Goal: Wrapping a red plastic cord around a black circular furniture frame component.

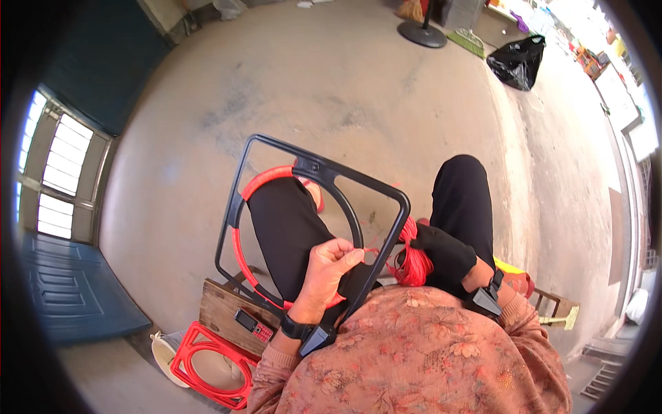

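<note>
The bare concrete floor [331, 83] spreads wide around me, with a black bag [517, 61] and a fan base [422, 32] far off, a wooden board [224, 312] holding a small phone [254, 326] by my left side, and a finished red frame [207, 366] below it. Across my lap I prop the black frame [238, 207], its inner ring half wrapped in red cord [265, 177], so the bare part faces me. My left hand [331, 265] pinches the cord's thin strand tight, while my gloved right hand [445, 252] closes around the red cord bundle [412, 262] to feed it.
</note>
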Demonstrator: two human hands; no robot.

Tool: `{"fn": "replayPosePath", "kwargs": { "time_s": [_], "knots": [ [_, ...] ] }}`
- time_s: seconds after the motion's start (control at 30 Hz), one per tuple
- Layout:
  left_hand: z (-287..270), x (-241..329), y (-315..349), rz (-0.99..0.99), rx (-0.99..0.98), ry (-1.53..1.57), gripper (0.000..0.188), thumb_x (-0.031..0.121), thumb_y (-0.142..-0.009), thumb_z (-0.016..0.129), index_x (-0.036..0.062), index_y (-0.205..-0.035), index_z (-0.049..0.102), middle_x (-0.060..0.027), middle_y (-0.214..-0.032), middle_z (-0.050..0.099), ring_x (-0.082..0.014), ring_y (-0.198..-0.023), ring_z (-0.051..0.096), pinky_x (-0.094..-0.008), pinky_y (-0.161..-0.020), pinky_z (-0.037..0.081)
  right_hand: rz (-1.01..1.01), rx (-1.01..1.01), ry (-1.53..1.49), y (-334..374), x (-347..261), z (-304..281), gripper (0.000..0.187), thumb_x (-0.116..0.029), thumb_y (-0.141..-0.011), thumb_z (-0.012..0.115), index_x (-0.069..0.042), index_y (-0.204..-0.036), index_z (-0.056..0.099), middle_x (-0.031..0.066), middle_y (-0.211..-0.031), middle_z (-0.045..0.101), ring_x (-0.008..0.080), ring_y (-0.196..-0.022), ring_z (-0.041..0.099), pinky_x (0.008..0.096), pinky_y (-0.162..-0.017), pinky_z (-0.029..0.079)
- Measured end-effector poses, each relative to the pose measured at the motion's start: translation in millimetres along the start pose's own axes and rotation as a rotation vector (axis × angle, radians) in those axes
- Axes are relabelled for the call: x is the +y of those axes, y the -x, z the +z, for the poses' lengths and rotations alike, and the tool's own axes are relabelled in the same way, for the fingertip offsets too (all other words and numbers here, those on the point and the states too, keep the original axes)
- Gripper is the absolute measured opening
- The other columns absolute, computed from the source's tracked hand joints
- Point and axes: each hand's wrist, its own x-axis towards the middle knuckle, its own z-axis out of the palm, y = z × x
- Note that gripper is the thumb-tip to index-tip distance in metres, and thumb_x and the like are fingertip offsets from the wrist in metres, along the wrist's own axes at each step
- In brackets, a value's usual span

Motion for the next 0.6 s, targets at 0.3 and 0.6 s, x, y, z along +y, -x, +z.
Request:
{"fn": "replayPosePath", "kwargs": {
  "time_s": [0.3, 0.6],
  "knots": [
    [13.6, 28.8, 0.7, -0.057, 0.030, 0.277, 0.010, 0.011, -0.091, 0.060, 0.0034, -0.086, 0.064, 0.0000, -0.079, 0.064, -0.0051, -0.067, 0.059, -0.0184, -0.062, 0.048, -0.080, 0.123, 0.057, -0.1, -19.3, -29.0, 0.033, -0.021, -0.098, 0.048, 0.004, -0.119, 0.048, 0.0138, -0.095, 0.065, 0.0201, -0.081, 0.066, 0.0329, -0.074, 0.055],
    [12.4, 29.2, 9.4, -0.147, 0.023, 0.285, 0.011, 0.012, -0.091, 0.059, 0.0031, -0.087, 0.063, -0.0019, -0.078, 0.064, -0.0093, -0.068, 0.063, -0.0209, -0.062, 0.052, -0.117, -0.025, -0.064, -4.0, -17.6, -20.5, 0.026, -0.013, -0.094, 0.048, 0.003, -0.115, 0.048, 0.0158, -0.104, 0.063, 0.0216, -0.088, 0.065, 0.0335, -0.079, 0.054]
  ]
}}
